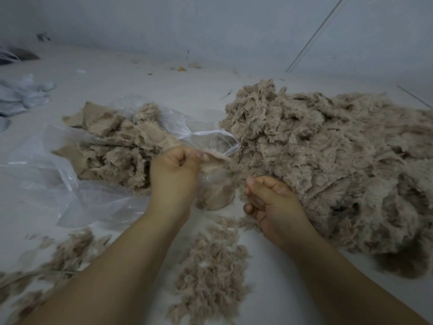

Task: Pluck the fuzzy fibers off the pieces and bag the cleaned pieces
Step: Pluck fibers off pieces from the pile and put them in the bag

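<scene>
My left hand point(174, 174) pinches the top edge of a beige fuzzy fabric piece point(216, 192) that hangs just above the floor. A little right of it and lower, my right hand point(271, 200) has its fingers curled around a small tuft of plucked fibers. A big heap of fuzzy beige pieces point(328, 160) lies on the right. A clear plastic bag point(58, 160) lies open on the left, with cleaned flat pieces point(112, 137) on and in it. Plucked fibers point(210, 266) lie scattered below my hands.
More loose fluff point(61, 252) lies at the lower left. White and grey cloth or bags point(21, 95) sit at the far left. A grey wall point(210, 24) runs along the back, with small debris point(181, 68) at its foot.
</scene>
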A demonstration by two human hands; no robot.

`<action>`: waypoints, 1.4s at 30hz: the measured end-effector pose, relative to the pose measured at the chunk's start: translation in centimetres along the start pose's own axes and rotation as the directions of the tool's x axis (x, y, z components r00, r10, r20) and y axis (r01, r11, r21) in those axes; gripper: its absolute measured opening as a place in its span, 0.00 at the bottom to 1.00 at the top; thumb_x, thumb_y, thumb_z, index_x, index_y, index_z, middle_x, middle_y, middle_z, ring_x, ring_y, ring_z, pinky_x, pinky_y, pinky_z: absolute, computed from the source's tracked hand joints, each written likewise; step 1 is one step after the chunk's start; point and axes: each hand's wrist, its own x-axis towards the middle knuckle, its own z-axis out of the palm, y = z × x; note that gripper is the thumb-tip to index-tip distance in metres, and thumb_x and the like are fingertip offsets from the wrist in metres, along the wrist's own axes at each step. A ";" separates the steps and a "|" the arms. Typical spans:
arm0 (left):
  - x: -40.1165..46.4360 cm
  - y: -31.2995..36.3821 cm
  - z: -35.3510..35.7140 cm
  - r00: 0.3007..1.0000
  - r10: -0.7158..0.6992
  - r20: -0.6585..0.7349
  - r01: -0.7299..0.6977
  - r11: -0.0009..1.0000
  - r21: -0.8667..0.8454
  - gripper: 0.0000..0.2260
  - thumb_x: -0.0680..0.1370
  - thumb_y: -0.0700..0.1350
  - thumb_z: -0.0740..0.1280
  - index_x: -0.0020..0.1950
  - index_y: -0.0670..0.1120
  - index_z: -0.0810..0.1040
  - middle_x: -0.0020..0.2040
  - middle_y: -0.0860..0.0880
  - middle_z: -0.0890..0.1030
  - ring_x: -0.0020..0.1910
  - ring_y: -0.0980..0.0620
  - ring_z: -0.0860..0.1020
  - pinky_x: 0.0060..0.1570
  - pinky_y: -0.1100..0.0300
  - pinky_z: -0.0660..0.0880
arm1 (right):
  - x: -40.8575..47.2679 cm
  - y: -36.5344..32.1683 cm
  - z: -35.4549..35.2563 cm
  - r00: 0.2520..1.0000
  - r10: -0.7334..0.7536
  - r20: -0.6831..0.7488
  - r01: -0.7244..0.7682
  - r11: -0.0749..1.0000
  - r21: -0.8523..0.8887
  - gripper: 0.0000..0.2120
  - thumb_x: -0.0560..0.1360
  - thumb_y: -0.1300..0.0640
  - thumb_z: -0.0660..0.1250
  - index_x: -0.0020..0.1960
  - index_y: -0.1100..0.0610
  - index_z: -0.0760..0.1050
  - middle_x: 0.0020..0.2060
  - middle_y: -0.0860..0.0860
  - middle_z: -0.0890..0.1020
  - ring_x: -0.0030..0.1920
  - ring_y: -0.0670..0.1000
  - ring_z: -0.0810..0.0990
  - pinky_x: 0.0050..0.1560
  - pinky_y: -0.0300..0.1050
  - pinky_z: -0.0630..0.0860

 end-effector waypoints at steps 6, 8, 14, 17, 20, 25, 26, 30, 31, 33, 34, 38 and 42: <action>1.9 0.4 -2.4 0.886 0.309 -0.346 -0.277 0.951 0.140 0.07 0.74 0.43 0.70 0.37 0.53 0.78 0.32 0.51 0.77 0.31 0.51 0.74 0.33 0.56 0.72 | -0.1 0.1 -0.3 0.998 0.009 0.062 -0.002 0.994 -0.109 0.03 0.69 0.55 0.74 0.37 0.52 0.85 0.27 0.47 0.77 0.26 0.43 0.74 0.31 0.38 0.73; 2.4 0.2 -3.0 0.866 0.460 -0.195 -0.335 0.824 0.456 0.05 0.73 0.40 0.68 0.38 0.49 0.79 0.35 0.49 0.78 0.34 0.49 0.75 0.36 0.57 0.70 | -0.1 0.2 -0.4 0.995 0.003 0.103 0.016 0.983 -0.183 0.03 0.70 0.57 0.74 0.38 0.51 0.85 0.30 0.47 0.81 0.28 0.43 0.77 0.31 0.37 0.74; 2.0 -0.2 -2.5 0.961 0.147 0.236 -0.276 0.410 0.869 0.10 0.75 0.40 0.65 0.34 0.45 0.75 0.37 0.46 0.75 0.34 0.42 0.74 0.27 0.57 0.60 | -0.4 0.0 -0.1 0.987 -0.034 0.155 0.070 0.970 -0.231 0.09 0.65 0.49 0.73 0.32 0.54 0.83 0.26 0.46 0.79 0.26 0.42 0.75 0.31 0.36 0.75; 1.6 0.4 -2.4 0.962 0.194 0.192 -0.252 0.364 0.897 0.07 0.77 0.45 0.64 0.43 0.47 0.81 0.49 0.44 0.75 0.36 0.44 0.73 0.32 0.58 0.63 | -0.2 0.1 -0.4 0.989 -0.013 0.145 0.040 0.982 -0.184 0.08 0.70 0.54 0.72 0.33 0.53 0.83 0.25 0.44 0.78 0.27 0.41 0.74 0.32 0.36 0.76; 1.0 0.6 -1.9 0.911 0.344 0.227 -0.368 0.433 0.823 0.11 0.76 0.48 0.67 0.35 0.46 0.79 0.39 0.47 0.77 0.36 0.46 0.76 0.31 0.58 0.64 | -0.1 0.0 -0.4 0.991 0.014 0.136 0.015 0.978 -0.210 0.13 0.74 0.66 0.70 0.38 0.50 0.85 0.28 0.45 0.78 0.28 0.42 0.75 0.32 0.36 0.75; 0.3 0.1 -0.5 0.913 0.111 0.393 -0.405 0.373 0.835 0.25 0.69 0.67 0.69 0.29 0.46 0.76 0.25 0.50 0.75 0.25 0.51 0.74 0.24 0.59 0.69 | -0.2 0.0 -0.2 0.996 -0.001 0.094 0.014 0.990 -0.139 0.09 0.68 0.50 0.72 0.31 0.52 0.81 0.25 0.47 0.74 0.27 0.42 0.73 0.32 0.37 0.75; 0.2 -0.1 -0.4 0.907 0.082 0.414 -0.417 0.327 0.848 0.26 0.69 0.68 0.69 0.28 0.46 0.74 0.24 0.51 0.73 0.24 0.52 0.72 0.24 0.60 0.67 | -0.2 0.0 -0.2 0.996 0.000 0.087 0.011 0.991 -0.131 0.11 0.68 0.47 0.71 0.31 0.53 0.81 0.24 0.48 0.71 0.26 0.43 0.71 0.32 0.38 0.75; 0.3 -0.3 -0.6 0.919 -0.001 0.395 -0.352 0.454 0.819 0.16 0.71 0.59 0.74 0.34 0.49 0.77 0.30 0.53 0.77 0.31 0.53 0.76 0.28 0.61 0.67 | -0.2 0.0 0.0 0.998 0.019 0.061 -0.014 0.996 -0.088 0.15 0.73 0.47 0.68 0.32 0.55 0.81 0.24 0.49 0.65 0.25 0.44 0.66 0.32 0.39 0.75; 0.3 -0.3 -0.6 0.929 0.000 0.370 -0.305 0.564 0.767 0.14 0.71 0.56 0.75 0.33 0.48 0.77 0.29 0.53 0.77 0.31 0.53 0.76 0.29 0.60 0.69 | -0.2 0.0 0.0 0.998 0.023 0.055 -0.018 0.996 -0.089 0.15 0.74 0.49 0.67 0.33 0.54 0.81 0.24 0.48 0.66 0.25 0.44 0.67 0.31 0.38 0.75; 0.3 -0.2 -0.6 0.954 -0.028 0.299 -0.141 0.837 0.528 0.12 0.72 0.48 0.76 0.32 0.45 0.78 0.26 0.52 0.77 0.25 0.53 0.75 0.26 0.59 0.71 | -0.2 -0.1 0.1 0.999 0.029 0.045 -0.025 0.995 -0.102 0.09 0.73 0.51 0.69 0.38 0.53 0.83 0.25 0.47 0.67 0.26 0.43 0.68 0.31 0.38 0.75; 0.2 0.0 -0.6 0.952 -0.076 0.298 -0.044 0.925 0.378 0.12 0.73 0.45 0.76 0.32 0.44 0.79 0.25 0.51 0.77 0.22 0.53 0.73 0.22 0.61 0.69 | -0.3 -0.2 0.3 0.998 0.038 0.044 -0.033 0.994 -0.104 0.08 0.70 0.50 0.70 0.44 0.54 0.83 0.25 0.46 0.69 0.26 0.42 0.70 0.31 0.37 0.75; -1.0 0.5 0.0 0.874 -0.164 0.457 0.158 0.986 0.051 0.08 0.74 0.42 0.73 0.37 0.39 0.83 0.27 0.39 0.78 0.18 0.51 0.71 0.18 0.64 0.66 | -0.3 -0.5 0.3 0.993 0.041 0.114 -0.026 0.991 -0.130 0.18 0.70 0.47 0.68 0.56 0.56 0.80 0.25 0.42 0.77 0.27 0.40 0.76 0.30 0.36 0.74; -2.0 0.4 0.8 0.823 -0.157 0.546 0.236 0.969 -0.077 0.09 0.72 0.47 0.71 0.39 0.42 0.85 0.25 0.43 0.78 0.17 0.51 0.71 0.18 0.65 0.65 | -0.5 -0.9 0.4 0.984 0.029 0.175 -0.011 0.995 -0.101 0.13 0.71 0.44 0.66 0.34 0.50 0.83 0.21 0.45 0.71 0.24 0.42 0.72 0.29 0.37 0.73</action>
